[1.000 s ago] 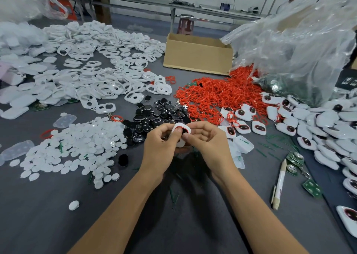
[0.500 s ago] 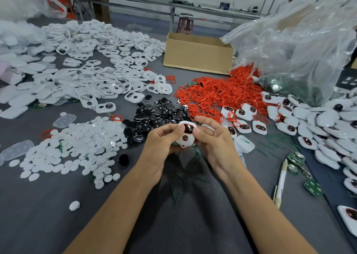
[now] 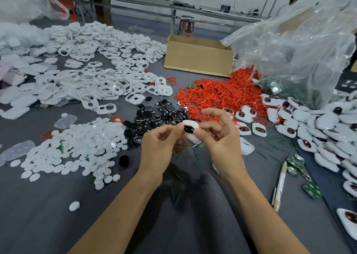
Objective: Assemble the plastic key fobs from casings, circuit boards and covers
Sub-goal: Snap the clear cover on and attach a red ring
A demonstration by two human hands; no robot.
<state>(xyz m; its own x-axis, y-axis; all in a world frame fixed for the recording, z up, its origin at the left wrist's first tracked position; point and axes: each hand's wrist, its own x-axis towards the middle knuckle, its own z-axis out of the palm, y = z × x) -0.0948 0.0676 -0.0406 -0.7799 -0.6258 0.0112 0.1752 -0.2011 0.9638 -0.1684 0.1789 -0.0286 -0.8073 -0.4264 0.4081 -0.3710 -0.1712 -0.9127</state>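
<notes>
Pinching the white key fob (image 3: 189,128) between thumb and forefinger of both my left grip (image 3: 158,147) and my right grip (image 3: 222,139), I hold it above the grey counter (image 3: 48,224), over the middle of its near side, black inset facing up. Just behind it lies a pile of black pieces (image 3: 154,116) with red loops (image 3: 222,93) further right. White round covers (image 3: 81,143) spread toward the left edge, and finished fobs (image 3: 328,126) are heaped along the right edge.
</notes>
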